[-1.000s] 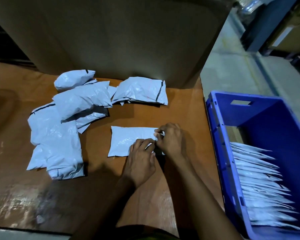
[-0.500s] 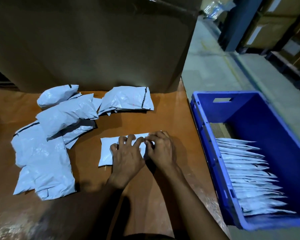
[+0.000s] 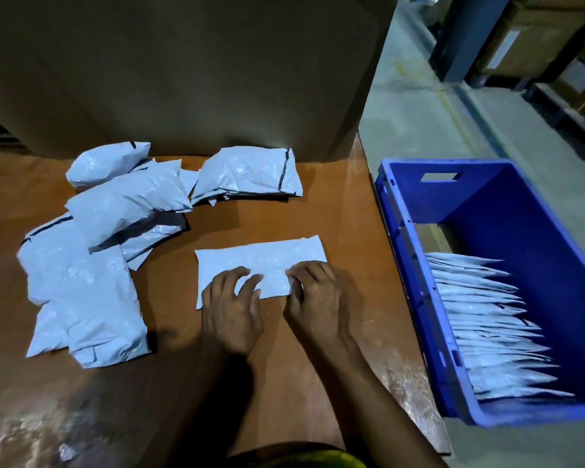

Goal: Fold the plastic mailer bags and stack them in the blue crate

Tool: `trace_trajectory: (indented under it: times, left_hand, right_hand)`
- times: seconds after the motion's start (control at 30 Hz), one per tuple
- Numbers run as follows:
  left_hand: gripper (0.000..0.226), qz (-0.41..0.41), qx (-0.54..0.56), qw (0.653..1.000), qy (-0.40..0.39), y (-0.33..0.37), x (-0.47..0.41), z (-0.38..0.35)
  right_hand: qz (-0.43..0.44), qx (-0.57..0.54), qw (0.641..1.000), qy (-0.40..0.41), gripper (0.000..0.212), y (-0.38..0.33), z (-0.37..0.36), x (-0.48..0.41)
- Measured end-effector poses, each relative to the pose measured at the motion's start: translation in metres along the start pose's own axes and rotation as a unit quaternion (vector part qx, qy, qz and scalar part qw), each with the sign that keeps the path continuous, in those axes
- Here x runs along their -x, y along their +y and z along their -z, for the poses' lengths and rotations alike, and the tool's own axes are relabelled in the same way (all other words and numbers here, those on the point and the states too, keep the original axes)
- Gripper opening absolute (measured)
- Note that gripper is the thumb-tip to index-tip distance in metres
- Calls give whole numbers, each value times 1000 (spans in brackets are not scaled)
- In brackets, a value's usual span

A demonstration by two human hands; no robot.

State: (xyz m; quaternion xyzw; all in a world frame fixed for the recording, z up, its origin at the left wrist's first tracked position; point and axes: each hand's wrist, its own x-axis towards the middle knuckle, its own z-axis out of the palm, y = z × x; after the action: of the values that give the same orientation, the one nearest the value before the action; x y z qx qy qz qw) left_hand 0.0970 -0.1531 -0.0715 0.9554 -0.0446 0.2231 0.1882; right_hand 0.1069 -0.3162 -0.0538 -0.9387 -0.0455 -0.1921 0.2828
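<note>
Near the middle of the desk [image 3: 335,214], both hands are down on one flat white mailer bag [image 3: 260,256]. The left hand [image 3: 232,309] has its fingers spread and a bit bent. The tips press on the near left part of the bag and aren't wrapped round anything. The right hand [image 3: 318,298] is just beside it, with fingers curled onto the bag's near right edge. Honestly I can't tell if it's pinching that edge or only pushing down on it. The bag itself is a long narrow strip running left to right, slightly tilted.

Left of that sits a loose heap of puffy mailer bags [image 3: 81,282], greyish white with black strips, all overlapping each other. One more plump bag [image 3: 247,173] lies on the far side, just in front of a big cardboard box [image 3: 183,62] that stands along the far edge of the desk.

Off the right edge of the desk is the blue crate [image 3: 487,204], with a handle slot in its far wall. A row of folded bags [image 3: 487,315] stands on edge inside it, leaning and packed together, filling the near part. The far part shows a brown bottom. Beyond the crate there's grey floor [image 3: 419,113] and some blurry racks [image 3: 554,45] at the far right.
</note>
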Motion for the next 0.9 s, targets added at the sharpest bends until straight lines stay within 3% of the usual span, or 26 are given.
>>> trace_trajectory:
  times: [0.2, 0.4, 0.57, 0.7, 0.9]
  left_hand:
    - [29, 19, 23, 1000, -4, -1, 1, -5]
    - [26, -38, 111, 992, -38, -27, -14, 13]
    - [37, -1, 42, 999, -5, -31, -5, 12]
    - [49, 19, 6, 999, -38, -19, 8, 8]
    - [56, 19, -26, 997, -64, -18, 26, 7]
  right_hand:
    - [50, -64, 995, -61, 30, -11, 14, -31]
    - [46, 4, 998, -39, 17, -21, -13, -5]
    - [38, 13, 999, -28, 21, -21, -15, -7]
    - [-1, -17, 992, -122, 24, -24, -7, -32]
    - [133, -160, 949, -238, 22, -52, -12, -93]
